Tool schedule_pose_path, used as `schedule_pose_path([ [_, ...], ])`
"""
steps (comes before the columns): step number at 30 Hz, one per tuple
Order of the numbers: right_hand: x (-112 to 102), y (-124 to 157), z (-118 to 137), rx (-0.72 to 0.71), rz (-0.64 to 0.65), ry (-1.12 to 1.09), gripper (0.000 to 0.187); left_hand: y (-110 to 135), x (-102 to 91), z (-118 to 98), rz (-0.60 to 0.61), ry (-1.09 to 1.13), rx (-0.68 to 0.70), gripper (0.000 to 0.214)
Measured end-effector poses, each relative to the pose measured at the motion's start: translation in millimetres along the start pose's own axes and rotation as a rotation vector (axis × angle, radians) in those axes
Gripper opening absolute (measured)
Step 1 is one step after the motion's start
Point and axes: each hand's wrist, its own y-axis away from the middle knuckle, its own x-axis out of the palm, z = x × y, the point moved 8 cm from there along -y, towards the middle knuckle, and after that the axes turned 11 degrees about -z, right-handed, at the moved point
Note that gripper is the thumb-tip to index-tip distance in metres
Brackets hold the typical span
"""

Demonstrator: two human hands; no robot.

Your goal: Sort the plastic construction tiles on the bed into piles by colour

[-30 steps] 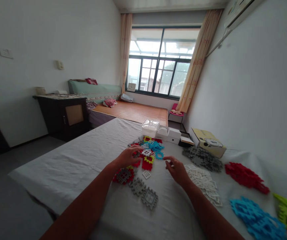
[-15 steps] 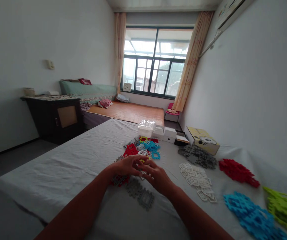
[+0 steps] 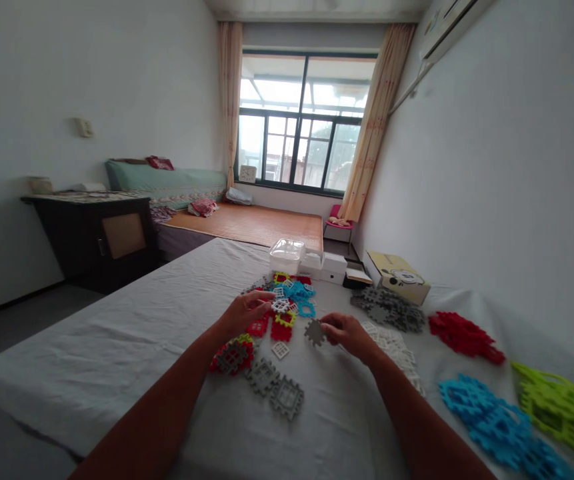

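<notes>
My right hand (image 3: pixel 347 333) pinches a small grey toothed tile (image 3: pixel 314 331) just above the grey sheet, to the right of a mixed heap of red, blue, yellow and white tiles (image 3: pixel 287 300). At the heap's near left edge my left hand (image 3: pixel 243 312) rests with fingers curled on the tiles; what they hold is hidden. Joined grey tiles (image 3: pixel 274 387) lie in front of my hands, and a red and grey piece (image 3: pixel 230 355) sits by my left forearm.
Sorted piles lie to the right: white (image 3: pixel 399 350), grey (image 3: pixel 389 307), red (image 3: pixel 459 335), blue (image 3: pixel 491 420), green (image 3: pixel 559 410). A clear tub (image 3: pixel 287 255), white boxes (image 3: pixel 331 265) and a cardboard box (image 3: pixel 399 277) stand at the back. A dark cabinet (image 3: pixel 97 230) is left.
My hands were together over the heap half a second ago. Now they have parted: the right hand has drawn rightward with a grey tile, and the left has moved back to the heap.
</notes>
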Motion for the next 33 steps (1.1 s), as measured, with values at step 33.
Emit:
schedule_pose_path([
  [33, -6, 3, 9, -0.271, -0.183, 0.352, 0.028, 3, -33.3, 38, 0.039, -0.582, 0.091, 0.049],
])
